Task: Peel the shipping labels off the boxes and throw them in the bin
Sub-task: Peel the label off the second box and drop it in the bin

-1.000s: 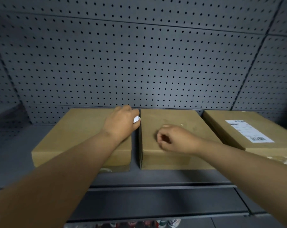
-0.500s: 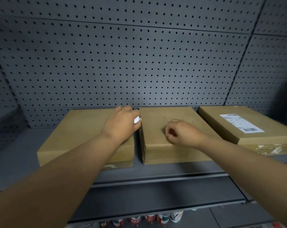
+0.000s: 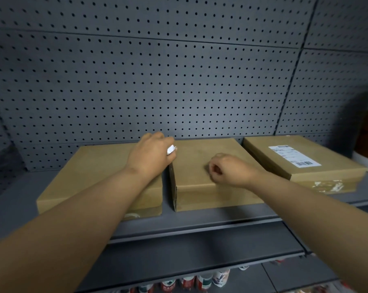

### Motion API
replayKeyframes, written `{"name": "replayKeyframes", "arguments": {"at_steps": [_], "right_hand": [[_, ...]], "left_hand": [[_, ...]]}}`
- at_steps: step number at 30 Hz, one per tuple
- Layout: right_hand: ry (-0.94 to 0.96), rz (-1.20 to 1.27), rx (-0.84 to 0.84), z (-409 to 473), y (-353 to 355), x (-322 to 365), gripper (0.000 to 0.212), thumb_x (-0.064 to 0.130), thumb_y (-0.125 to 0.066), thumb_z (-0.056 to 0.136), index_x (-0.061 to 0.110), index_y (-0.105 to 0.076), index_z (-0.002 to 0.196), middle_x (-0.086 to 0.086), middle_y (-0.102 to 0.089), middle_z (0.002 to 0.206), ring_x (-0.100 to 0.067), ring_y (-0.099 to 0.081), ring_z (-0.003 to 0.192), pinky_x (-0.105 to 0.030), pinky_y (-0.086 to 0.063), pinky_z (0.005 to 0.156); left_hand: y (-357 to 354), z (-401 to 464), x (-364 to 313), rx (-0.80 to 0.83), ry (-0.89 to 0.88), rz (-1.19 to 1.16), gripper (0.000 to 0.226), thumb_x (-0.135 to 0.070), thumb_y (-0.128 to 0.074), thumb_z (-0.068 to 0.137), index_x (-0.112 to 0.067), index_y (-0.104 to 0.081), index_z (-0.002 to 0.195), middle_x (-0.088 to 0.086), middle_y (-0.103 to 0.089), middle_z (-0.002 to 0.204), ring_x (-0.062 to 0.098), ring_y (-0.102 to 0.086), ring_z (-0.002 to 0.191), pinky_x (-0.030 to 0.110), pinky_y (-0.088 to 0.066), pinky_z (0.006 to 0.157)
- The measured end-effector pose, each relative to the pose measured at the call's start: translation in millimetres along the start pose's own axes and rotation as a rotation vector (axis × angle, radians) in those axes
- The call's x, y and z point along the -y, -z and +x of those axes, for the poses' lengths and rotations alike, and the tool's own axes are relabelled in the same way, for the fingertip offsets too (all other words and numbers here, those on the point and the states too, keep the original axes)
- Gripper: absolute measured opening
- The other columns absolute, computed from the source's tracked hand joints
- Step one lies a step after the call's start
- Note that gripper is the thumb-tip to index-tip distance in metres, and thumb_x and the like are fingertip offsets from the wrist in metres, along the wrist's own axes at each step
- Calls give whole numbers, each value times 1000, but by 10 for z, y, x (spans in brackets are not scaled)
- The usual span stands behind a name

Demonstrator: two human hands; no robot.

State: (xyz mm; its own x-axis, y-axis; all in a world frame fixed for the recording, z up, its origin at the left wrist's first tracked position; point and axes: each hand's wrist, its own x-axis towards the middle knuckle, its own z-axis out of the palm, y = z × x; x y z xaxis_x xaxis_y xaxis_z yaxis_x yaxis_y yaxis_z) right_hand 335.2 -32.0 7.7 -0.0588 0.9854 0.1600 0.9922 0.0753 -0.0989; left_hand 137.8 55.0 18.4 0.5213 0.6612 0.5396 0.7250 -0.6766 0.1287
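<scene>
Three flat boxes are set in a row on a grey shelf (image 3: 94, 231) backed by pegboard (image 3: 178, 81). The left box (image 3: 98, 176) shows a bare lid, and over its far right corner the left hand (image 3: 151, 157) is held, its fingers closed on a crumpled white scrap (image 3: 171, 149), judged to be a peeled label; what else is in the fist cannot be told. The middle box (image 3: 197, 182), just beside the first, is also seen bare, and on its lid the right hand (image 3: 227, 172) is rested with fingers curled into a loose fist, nothing visibly pinched. The only label (image 3: 295, 155) seen in place lies flat on the right box (image 3: 301, 163), well apart from both hands. For the step in hand, the scrap is best kept balled tight so its adhesive is not caught on cardboard, and the right hand is best taken to a near corner of that label, where an edge can be lifted with a nail. A slow, low pull, with the lid held down, should be favoured so that the paper is not torn. No bin is in view, so its place cannot be told.
</scene>
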Motion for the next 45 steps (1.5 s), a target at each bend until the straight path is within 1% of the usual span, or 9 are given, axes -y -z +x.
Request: {"name": "replayKeyframes", "arguments": {"at_steps": [3, 9, 16, 23, 27, 30, 38, 42, 45], "right_hand": [[-152, -100, -5, -45, 173, -313, 21, 11, -43, 91, 4, -62, 91, -11, -57, 97, -29, -60, 91, -34, -47, 81], [-218, -59, -175, -189, 584, -776, 18, 6, -45, 88, 3, -61, 81, -14, -60, 90, -32, -62, 91, -38, -50, 78], [-223, -85, -313, -750, 1092, -1676, 19, 5, -48, 87, -2, -65, 93, -17, -66, 100, -30, -61, 90, -30, -43, 68], [-222, -117, -386, -1521, 1571, -2665, 18, 7, -48, 90, 1, -65, 92, -17, -63, 99, -32, -59, 90, -41, -49, 76], [-260, -127, -451, -1891, 1790, -3155, 17, 12, -52, 91, 3, -65, 97, -16, -60, 105, -31, -57, 95, -31, -41, 74], [-292, -120, -492, -2073, 1927, -3448, 18, 13, -53, 90, 4, -66, 98, -16, -62, 107, -32, -58, 96, -36, -46, 79], [-379, -136, -612, -2257, 2268, -4106, 17, 15, -52, 91, 9, -66, 98, -8, -62, 107, -21, -56, 94, -27, -40, 74], [-430, -156, -643, -2218, 2488, -4472, 17, 19, -51, 93, 11, -65, 100, 1, -51, 97, -14, -46, 88, -26, -36, 73], [-463, -147, -677, -2151, 2630, -4750, 14, 19, -52, 92, 12, -64, 96, 2, -51, 96, -14, -47, 87, -27, -36, 72]], "left_hand": [[17, 98, -206, -19, -5, 23, 23, -33, -48, 92, -13, -60, 94, 0, -47, 85, 24, -47, 91, 30, -36, 64], [-60, 390, -831, -38, -33, 10, 22, -31, -48, 92, -12, -59, 91, 1, -45, 82, 24, -46, 83, 30, -35, 61], [-252, 696, -1979, -37, -76, -8, 25, -31, -47, 93, -11, -59, 95, 9, -58, 96, 26, -50, 87, 30, -37, 62], [-462, 985, -3248, -15, -157, -52, 28, -31, -47, 93, -10, -60, 106, 8, -62, 103, 27, -42, 111, 39, -48, 78], [-599, 1147, -3872, -26, -226, -24, 31, -33, -44, 95, -10, -60, 106, 9, -63, 101, 29, -44, 108, 36, -39, 87], [-659, 1295, -4271, -52, -245, -7, 30, -35, -42, 96, -13, -59, 106, 6, -64, 101, 28, -45, 108, 36, -31, 92], [-676, 1964, -5068, -59, -319, -80, 27, -28, -42, 95, -10, -52, 113, 11, -64, 99, 29, -47, 106, 39, -33, 88], [-654, 2428, -5450, -75, -365, -150, 29, -25, -40, 95, -8, -47, 118, 14, -61, 100, 30, -48, 105, 38, -34, 90], [-653, 2798, -5692, -104, -379, -176, 33, -23, -40, 96, -4, -41, 122, 16, -57, 93, 32, -50, 92, 36, -33, 77]]}}
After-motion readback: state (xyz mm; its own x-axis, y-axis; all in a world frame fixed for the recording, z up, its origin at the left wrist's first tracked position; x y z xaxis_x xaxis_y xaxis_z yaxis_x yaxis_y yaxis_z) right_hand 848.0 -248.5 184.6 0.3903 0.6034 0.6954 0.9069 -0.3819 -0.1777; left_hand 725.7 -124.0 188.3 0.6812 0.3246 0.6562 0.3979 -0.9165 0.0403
